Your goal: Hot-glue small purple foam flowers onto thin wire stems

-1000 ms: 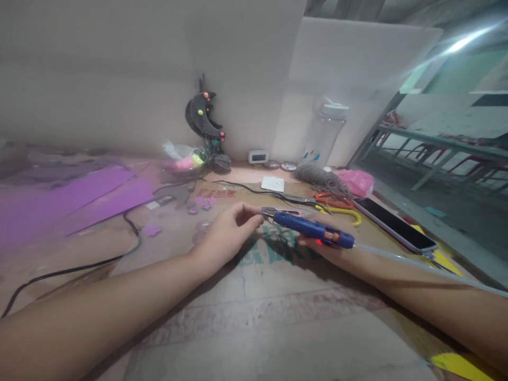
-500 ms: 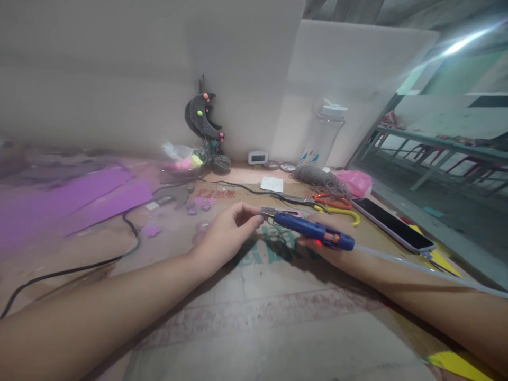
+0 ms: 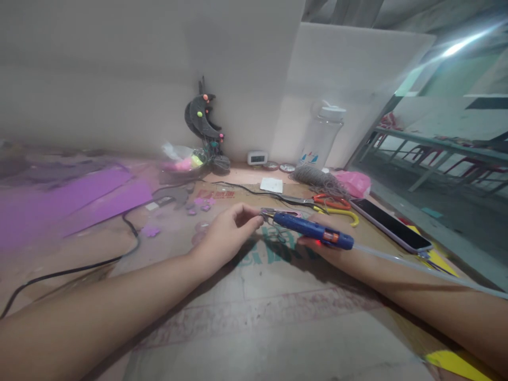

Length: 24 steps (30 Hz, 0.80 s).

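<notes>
My right hand (image 3: 323, 248) is closed around a blue hot glue gun (image 3: 313, 230), with a long clear glue stick (image 3: 392, 260) trailing from its back end and a red light glowing low on its side. The gun's metal tip points left, at the fingertips of my left hand (image 3: 230, 230). Those fingers are pinched on a small greyish piece (image 3: 265, 212), too small to name, and the tip meets or nearly meets it. Thin strands hang below the piece. Both hands are over the printed cardboard (image 3: 254, 312).
Purple sheets (image 3: 107, 203) and purple flower cutouts (image 3: 204, 202) lie left, beside a black cable (image 3: 95, 263). Behind are a dark crescent moon ornament (image 3: 202, 119), a small digital clock (image 3: 257, 157) and a clear bottle (image 3: 321, 137). Orange-handled scissors (image 3: 331, 201), grey yarn (image 3: 313, 176) and a phone (image 3: 391, 225) are right.
Both hands, the glue gun and the small piece hold almost the same position. The view has shifted very slightly.
</notes>
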### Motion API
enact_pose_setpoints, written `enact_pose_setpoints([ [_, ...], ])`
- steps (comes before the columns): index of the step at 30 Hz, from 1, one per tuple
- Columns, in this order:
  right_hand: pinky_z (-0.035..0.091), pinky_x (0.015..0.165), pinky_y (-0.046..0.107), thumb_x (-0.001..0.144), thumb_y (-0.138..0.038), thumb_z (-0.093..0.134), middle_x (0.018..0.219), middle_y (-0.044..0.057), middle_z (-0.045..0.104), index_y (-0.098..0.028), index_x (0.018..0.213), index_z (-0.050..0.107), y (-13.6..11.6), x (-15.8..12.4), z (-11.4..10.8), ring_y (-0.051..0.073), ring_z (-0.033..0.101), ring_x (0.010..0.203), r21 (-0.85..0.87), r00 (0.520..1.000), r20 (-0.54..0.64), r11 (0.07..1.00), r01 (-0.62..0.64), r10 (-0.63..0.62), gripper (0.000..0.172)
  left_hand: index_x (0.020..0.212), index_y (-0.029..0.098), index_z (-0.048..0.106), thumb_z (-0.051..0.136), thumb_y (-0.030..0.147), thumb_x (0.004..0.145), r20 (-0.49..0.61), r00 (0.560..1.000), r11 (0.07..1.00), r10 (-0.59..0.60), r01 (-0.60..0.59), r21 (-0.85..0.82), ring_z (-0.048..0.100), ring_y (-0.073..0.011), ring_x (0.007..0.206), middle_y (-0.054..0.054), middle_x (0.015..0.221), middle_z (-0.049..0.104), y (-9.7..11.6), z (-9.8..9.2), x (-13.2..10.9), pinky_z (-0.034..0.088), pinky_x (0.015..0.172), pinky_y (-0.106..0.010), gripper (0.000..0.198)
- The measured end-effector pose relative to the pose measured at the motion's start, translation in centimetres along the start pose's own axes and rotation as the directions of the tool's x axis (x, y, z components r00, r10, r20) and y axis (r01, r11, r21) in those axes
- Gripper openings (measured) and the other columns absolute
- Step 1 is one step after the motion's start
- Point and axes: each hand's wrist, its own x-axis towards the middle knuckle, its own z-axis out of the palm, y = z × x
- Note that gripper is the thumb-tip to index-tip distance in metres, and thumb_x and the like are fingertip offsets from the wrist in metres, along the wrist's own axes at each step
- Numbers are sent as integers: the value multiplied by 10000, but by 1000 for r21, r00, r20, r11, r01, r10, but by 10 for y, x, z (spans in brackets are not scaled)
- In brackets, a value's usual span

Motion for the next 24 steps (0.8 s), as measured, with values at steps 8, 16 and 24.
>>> enact_pose_setpoints([
  [8,417,498,267,808,-465,617,614,4,595,-220,662,601,-4,2,-2,152,550,533,-7,1000,7,1000,-23,23,285,906,171,633,636,340,832,-12,1000,1000,10,-10,18,633,-170,835,-40,899,690,2,0,-2,475,743,-282,184],
  [16,435,517,272,826,-456,596,676,25,643,-224,739,634,-2,1,-1,174,602,603,-5,1000,5,1000,-3,3,250,892,175,639,645,358,819,-18,1000,1000,9,-9,9,633,-170,795,-40,874,692,3,0,-2,481,720,-286,197],
  [24,469,551,304,829,-446,592,697,34,643,-232,738,614,0,1,0,192,607,626,-28,1000,9,999,-18,18,234,904,177,638,642,354,828,-14,1000,1000,17,-16,11,636,-174,840,-39,897,692,2,0,-1,482,759,-294,192],
])
